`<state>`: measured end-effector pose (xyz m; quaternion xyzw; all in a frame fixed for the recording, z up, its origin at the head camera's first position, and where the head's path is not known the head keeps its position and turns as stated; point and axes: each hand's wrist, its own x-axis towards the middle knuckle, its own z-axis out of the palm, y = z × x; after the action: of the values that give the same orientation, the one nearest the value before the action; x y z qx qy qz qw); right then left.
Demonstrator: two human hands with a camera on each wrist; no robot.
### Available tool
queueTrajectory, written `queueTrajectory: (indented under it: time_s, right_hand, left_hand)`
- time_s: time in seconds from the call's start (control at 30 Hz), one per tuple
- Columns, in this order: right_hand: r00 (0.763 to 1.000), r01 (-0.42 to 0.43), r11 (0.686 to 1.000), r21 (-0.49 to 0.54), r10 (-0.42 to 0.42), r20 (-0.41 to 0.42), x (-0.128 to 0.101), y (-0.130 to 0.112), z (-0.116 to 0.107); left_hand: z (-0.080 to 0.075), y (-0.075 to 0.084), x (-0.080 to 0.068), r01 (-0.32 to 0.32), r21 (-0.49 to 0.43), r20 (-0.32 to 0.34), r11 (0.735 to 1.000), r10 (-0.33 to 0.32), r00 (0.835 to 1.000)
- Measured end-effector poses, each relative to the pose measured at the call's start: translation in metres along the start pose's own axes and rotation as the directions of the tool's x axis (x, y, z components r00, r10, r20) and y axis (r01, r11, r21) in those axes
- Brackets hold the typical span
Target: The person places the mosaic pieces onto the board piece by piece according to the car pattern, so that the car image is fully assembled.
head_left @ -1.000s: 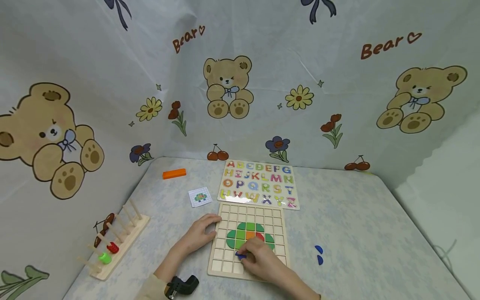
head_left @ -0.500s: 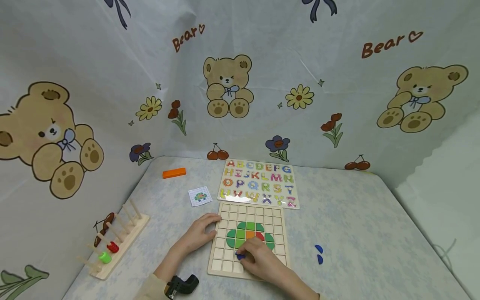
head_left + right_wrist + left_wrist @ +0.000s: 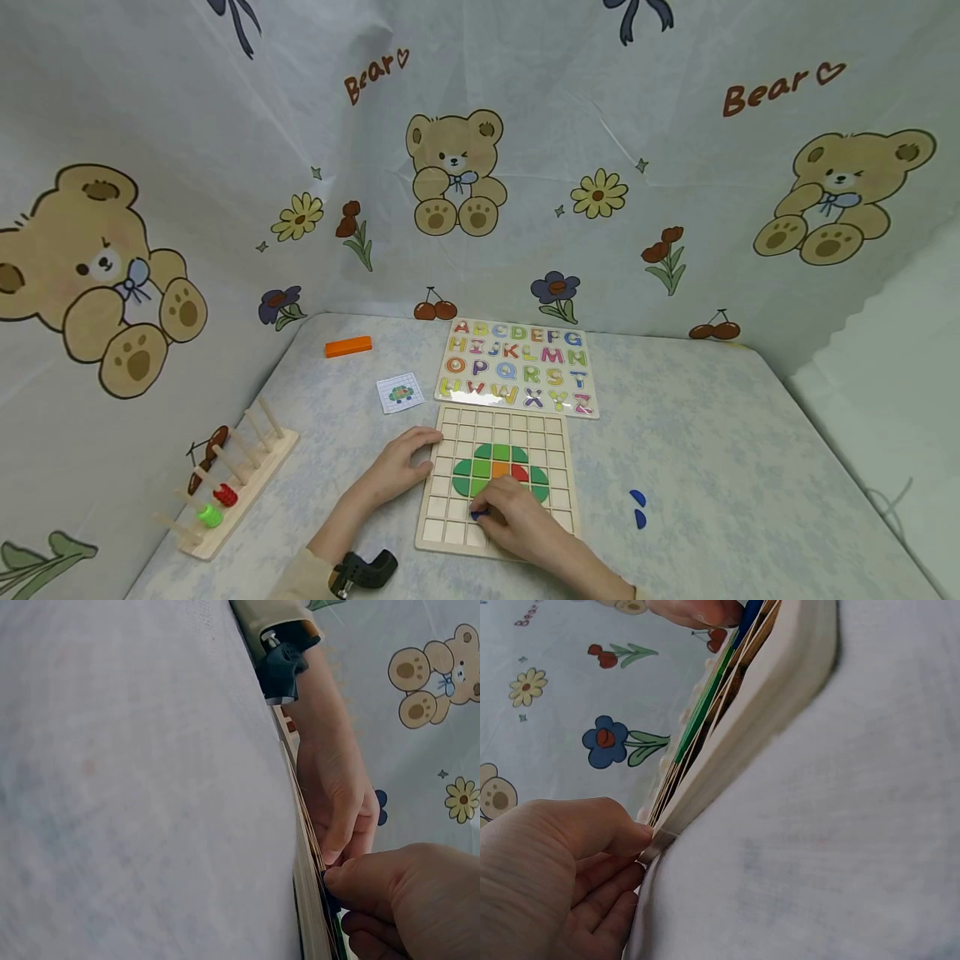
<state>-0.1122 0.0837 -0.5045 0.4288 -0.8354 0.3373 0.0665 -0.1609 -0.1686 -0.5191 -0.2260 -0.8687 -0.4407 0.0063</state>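
Observation:
A wooden grid board [image 3: 453,531] lies at the front middle, with green, orange and red pieces set in its cells. My left hand [image 3: 401,469] holds the board's left edge; in the left wrist view its thumb [image 3: 622,829] lies at the edge with the fingers curled beside it. My right hand [image 3: 517,518] pinches a dark blue piece [image 3: 477,515] over the cells below the green pieces. Fingers cover most of that piece; in the right wrist view the blue piece [image 3: 330,894] shows at the thumb tip, right at the board's surface.
Two blue half-round pieces [image 3: 638,508] lie right of the board. Behind it is an alphabet board [image 3: 517,367]. A pattern card [image 3: 401,393] and an orange block [image 3: 348,347] lie left of that. A peg rack [image 3: 255,483] with red and green beads stands at the left.
The right fingers have shifted slightly over the blue piece, so less of it shows in the head view. The left hand stays at the board's edge.

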Motion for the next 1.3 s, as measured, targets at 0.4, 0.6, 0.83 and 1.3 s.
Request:
queueTrajectory:
  time_s: [0.4,0.6,0.83,1.3]
  right_hand:
    - [0.999,0.026,0.999,-0.026,-0.027,-0.041,0.000,-0.003,0.001]
    - [0.999,-0.014,0.999,0.030,0.015,-0.029,-0.001,-0.006,0.000]
    - [0.988,-0.156,0.964,0.214,0.153,0.032,-0.007,-0.008,-0.026]
    - [0.798,-0.572,0.817,-0.070,0.535,-0.276,-0.081,0.042,-0.107]
  left_hand:
    - [0.003,0.000,0.002,0.025,-0.007,0.016,1.000,-0.025,1.000]
    - [0.005,-0.001,0.002,0.006,0.016,0.012,1.000,-0.006,1.000]
    - [0.006,-0.003,0.003,0.000,0.004,0.014,1.000,0.000,1.000]
    - [0.002,-0.002,0.002,0.007,0.031,0.004,0.999,-0.007,1.000]
